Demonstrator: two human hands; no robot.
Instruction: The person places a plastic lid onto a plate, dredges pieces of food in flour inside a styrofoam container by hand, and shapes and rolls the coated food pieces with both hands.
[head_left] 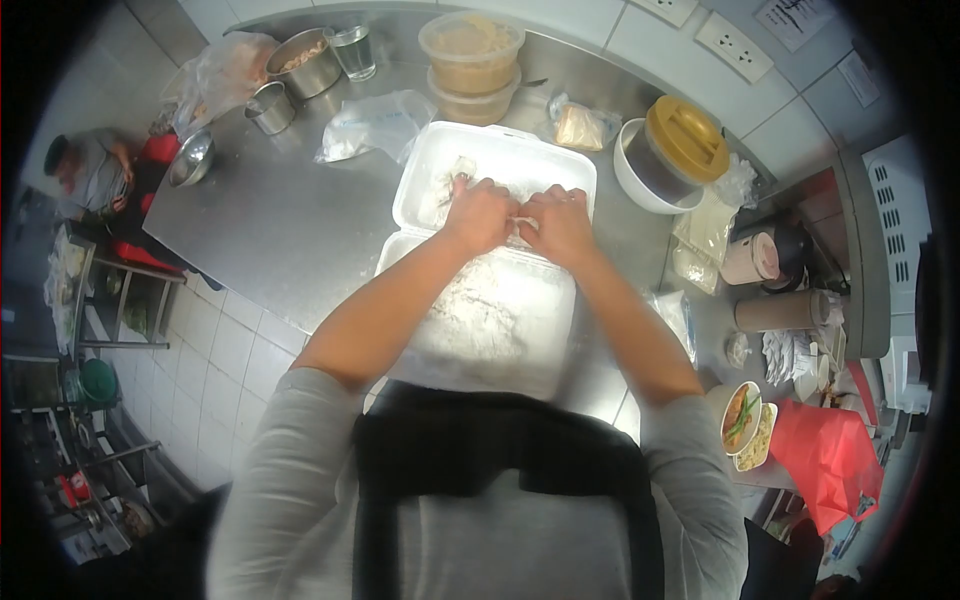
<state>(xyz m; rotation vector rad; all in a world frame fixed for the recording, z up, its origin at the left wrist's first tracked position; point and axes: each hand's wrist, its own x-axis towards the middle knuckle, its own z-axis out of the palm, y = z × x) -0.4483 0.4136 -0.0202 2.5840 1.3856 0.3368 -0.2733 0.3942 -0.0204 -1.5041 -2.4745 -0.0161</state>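
A white foam clamshell box (408, 205) lies opened flat on the steel table, dusted with white powder that looks like flour (470, 315). Both hands are over its far half. My left hand (482, 215) has its fingers curled, with the thumb side close to a floured lump (460, 168). My right hand (560, 226) is beside it, fingers bent inward and closed. The fingertips of both hands meet at a small whitish, flour-coated piece (518, 232). The fingers mostly hide that piece, and its kind cannot be made out.
Behind the box stand two stacked plastic tubs (472, 50), a glass of water (353, 55), a metal pot (303, 65) and a plastic bag of white powder (375, 128). To the right are a white bowl (630, 175) and a yellow-lidded container (688, 140). A seated person (95, 170) is far left.
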